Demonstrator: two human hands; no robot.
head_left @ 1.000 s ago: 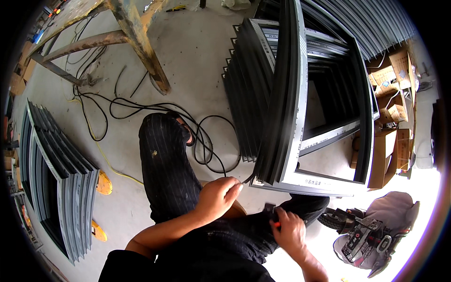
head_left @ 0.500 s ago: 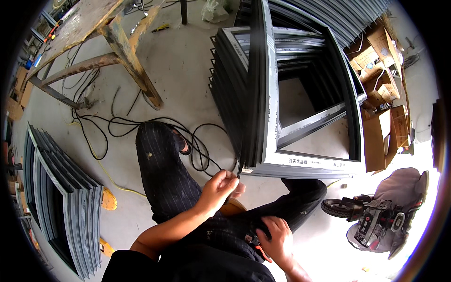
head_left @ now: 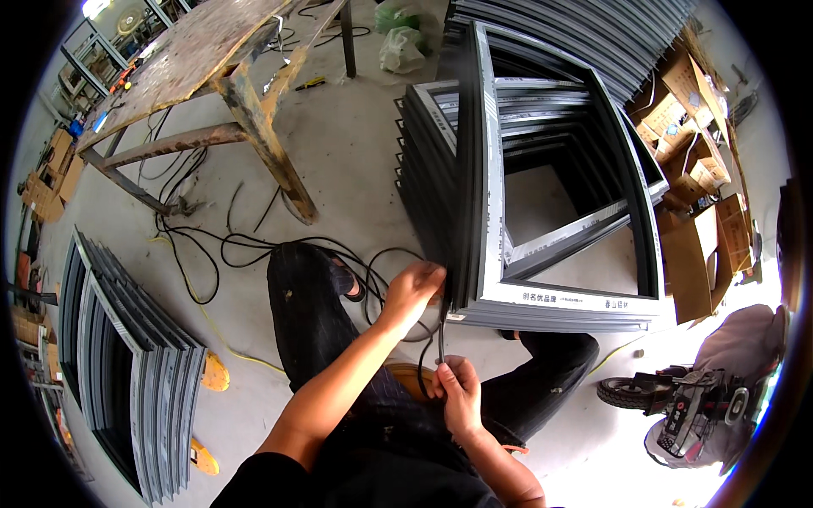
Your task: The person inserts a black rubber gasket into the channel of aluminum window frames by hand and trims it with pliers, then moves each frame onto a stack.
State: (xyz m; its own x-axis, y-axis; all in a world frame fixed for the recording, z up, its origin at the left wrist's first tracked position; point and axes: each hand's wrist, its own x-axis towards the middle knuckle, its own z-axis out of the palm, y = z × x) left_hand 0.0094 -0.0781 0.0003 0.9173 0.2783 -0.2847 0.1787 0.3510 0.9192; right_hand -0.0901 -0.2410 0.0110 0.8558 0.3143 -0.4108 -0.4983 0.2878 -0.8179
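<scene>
A stack of dark grey metal window frames (head_left: pixel 584 295) stands before me, its near left corner close to my hands. My left hand (head_left: pixel 413 292) is closed with the fingertips against the top frame's left side, pinching a thin black rubber strip (head_left: pixel 441 339). Below the corner, my right hand (head_left: pixel 460 391) grips the same strip between thumb and fingers. A loose length of it curves down beside the right hand. How the strip sits in the frame is hidden by my left fingers. The orange handle of a tool (head_left: pixel 514 448) shows at my lap, mostly covered by my right forearm.
More frames (head_left: pixel 161 381) are stacked at left on yellow supports (head_left: pixel 215 372). A worn workbench (head_left: pixel 195 51) stands far left, with black cables (head_left: pixel 246 241) across the floor. Cardboard boxes (head_left: pixel 703 254) and a small wheeled vehicle (head_left: pixel 686 398) are at right.
My left hand has moved up along the frame's left side. My right hand has risen from the tool at my lap and taken hold of the strip. The view has shifted slightly.
</scene>
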